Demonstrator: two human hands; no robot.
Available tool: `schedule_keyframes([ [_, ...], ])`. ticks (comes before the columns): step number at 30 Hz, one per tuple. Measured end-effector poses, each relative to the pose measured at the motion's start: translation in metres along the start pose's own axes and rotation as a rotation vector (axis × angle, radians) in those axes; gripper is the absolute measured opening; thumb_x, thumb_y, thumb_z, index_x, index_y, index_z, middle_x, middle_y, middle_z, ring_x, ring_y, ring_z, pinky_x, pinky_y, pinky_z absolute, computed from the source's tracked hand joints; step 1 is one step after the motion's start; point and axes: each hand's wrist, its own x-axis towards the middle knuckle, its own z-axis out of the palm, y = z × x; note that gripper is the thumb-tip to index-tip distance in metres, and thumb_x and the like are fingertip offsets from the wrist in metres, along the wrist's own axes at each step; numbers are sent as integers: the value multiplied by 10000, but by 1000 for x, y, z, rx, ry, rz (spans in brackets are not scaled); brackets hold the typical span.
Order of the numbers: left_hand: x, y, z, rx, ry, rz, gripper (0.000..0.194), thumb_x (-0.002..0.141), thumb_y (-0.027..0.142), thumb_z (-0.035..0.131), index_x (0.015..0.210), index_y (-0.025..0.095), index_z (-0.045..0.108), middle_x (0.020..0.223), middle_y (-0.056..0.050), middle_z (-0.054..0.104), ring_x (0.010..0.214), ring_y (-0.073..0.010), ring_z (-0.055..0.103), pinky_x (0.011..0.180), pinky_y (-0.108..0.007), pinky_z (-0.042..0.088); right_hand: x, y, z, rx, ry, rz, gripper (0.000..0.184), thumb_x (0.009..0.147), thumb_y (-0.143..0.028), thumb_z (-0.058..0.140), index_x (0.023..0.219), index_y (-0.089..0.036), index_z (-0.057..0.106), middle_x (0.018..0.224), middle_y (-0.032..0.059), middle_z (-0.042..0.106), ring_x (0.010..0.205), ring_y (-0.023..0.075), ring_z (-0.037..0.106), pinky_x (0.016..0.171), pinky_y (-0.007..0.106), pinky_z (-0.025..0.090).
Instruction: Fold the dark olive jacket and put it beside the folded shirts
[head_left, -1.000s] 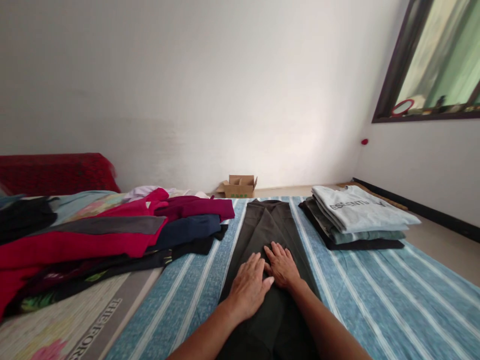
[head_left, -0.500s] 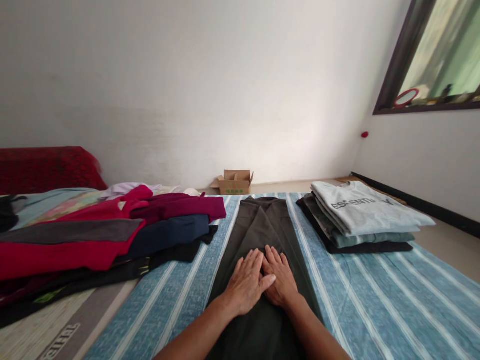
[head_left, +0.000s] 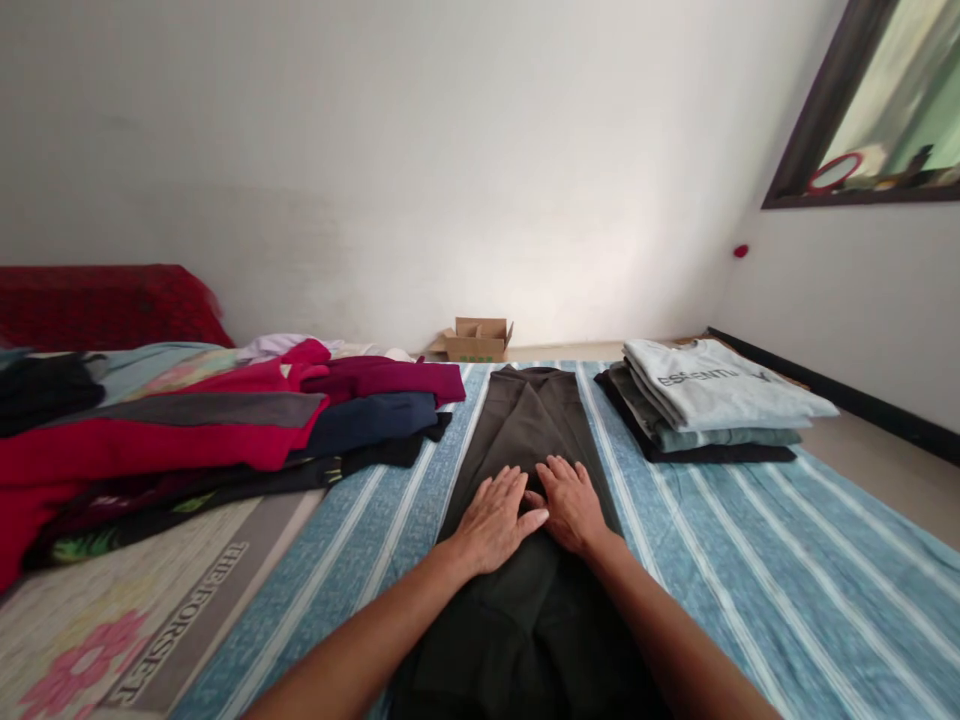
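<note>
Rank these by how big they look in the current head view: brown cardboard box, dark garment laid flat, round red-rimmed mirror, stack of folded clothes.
Largest to smallest:
1. Dark garment laid flat
2. Stack of folded clothes
3. Brown cardboard box
4. Round red-rimmed mirror

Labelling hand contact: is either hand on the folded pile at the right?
No, the left hand and right hand both rest on the dark grey cloth garment.

matt dark cloth trousers (head_left: 536,430), brown cardboard box (head_left: 477,343)
</note>
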Motion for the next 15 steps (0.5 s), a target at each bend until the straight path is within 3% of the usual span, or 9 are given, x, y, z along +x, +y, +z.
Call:
schedule_keyframes([
  [7, -53, 13, 6, 61, -69, 4, 733, 882, 603, 280, 1428, 115, 288, 1517, -131, 185, 1408, -243, 82, 1122, -427, 73, -77, -6, -10, 16, -2, -106, 504, 922, -456, 363, 1323, -170, 469, 1425, 106, 397, 1338, 242, 300, 1101, 426, 190],
  [11, -56, 13, 20, 111, -62, 11, 756, 868, 610, 322, 1428, 104, 288, 1518, -142, 172, 1406, -272, 81, 1117, -472, 66, -93, -6, -2, 34, -69, -75, 473, 924, -394, 374, 1321, -157, 476, 1427, 108, 395, 1339, 248, 300, 1086, 419, 236],
  [15, -57, 14, 22, 109, -27, 31, 734, 874, 585, 348, 1415, 91, 310, 1511, -154, 195, 1403, -280, 99, 1114, -489, 82, -99, -7, -4, 45, -38, -55, 451, 929, -364, 375, 1297, -134, 500, 1407, 118, 421, 1319, 238, 337, 1079, 391, 265],
])
